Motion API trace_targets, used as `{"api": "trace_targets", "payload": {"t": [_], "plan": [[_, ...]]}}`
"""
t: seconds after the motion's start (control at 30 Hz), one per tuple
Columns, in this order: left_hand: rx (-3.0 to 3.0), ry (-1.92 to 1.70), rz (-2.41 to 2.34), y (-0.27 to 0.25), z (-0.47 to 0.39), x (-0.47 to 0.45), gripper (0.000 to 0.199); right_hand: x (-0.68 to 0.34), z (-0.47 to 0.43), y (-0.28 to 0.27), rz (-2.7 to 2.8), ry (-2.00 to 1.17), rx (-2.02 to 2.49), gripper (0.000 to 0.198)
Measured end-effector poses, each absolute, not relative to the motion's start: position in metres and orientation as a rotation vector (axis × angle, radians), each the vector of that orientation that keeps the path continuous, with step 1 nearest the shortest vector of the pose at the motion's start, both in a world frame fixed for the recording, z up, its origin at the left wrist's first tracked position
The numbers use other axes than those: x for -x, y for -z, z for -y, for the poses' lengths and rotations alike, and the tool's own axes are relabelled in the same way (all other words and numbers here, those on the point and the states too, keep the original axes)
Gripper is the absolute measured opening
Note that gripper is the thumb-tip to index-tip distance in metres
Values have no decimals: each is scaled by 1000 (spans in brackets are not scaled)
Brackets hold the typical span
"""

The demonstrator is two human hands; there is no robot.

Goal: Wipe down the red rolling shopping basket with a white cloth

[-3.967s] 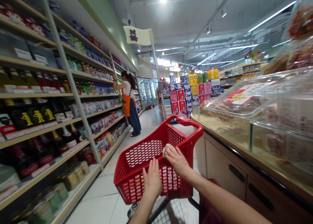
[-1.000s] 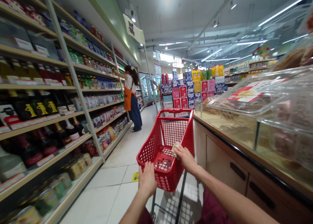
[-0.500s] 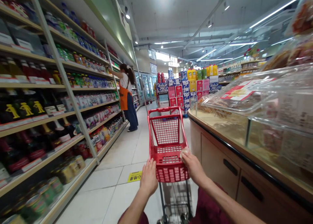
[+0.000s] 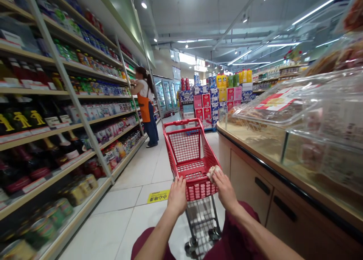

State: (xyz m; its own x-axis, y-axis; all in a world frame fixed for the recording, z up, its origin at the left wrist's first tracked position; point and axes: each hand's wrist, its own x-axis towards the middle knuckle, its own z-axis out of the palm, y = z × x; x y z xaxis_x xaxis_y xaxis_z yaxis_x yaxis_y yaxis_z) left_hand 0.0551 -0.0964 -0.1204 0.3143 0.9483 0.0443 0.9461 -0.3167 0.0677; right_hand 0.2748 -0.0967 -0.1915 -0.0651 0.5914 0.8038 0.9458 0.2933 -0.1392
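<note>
A red plastic shopping cart with a grid basket stands in front of me, its basket holding nothing that I can see. My left hand has its fingers closed over the near left corner of the basket. At the near right corner, my right hand grips a crumpled whitish cloth, pressed against the basket's rim. Whether it is cloth or tissue is hard to tell. The cart's metal frame and dark wheels show below, between my knees.
Shelves of bottles and cans line the left. A person in an orange apron stands by them. Along the right runs a wooden counter with clear food packs. Stacked cartons stand ahead; a yellow floor sign lies left.
The cart has turned a little, its far end swinging left. More of the whitish cloth shows under my right hand. The person's raised arm has come down.
</note>
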Motion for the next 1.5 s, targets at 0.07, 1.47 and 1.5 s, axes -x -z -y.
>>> {"api": "trace_targets", "payload": {"t": [0.07, 1.47, 1.5], "plan": [[-2518, -120, -1827, 121, 96, -56, 70, -279, 104, 213, 1732, 512, 1432, 51], [-2485, -50, -1852, 108, 95, -54, 65, -201, 104, 221, 2007, 477, 1142, 42], [-2486, -57, -1853, 108, 95, -54, 64, -206, 105, 216, 1977, 474, 1163, 45]]}}
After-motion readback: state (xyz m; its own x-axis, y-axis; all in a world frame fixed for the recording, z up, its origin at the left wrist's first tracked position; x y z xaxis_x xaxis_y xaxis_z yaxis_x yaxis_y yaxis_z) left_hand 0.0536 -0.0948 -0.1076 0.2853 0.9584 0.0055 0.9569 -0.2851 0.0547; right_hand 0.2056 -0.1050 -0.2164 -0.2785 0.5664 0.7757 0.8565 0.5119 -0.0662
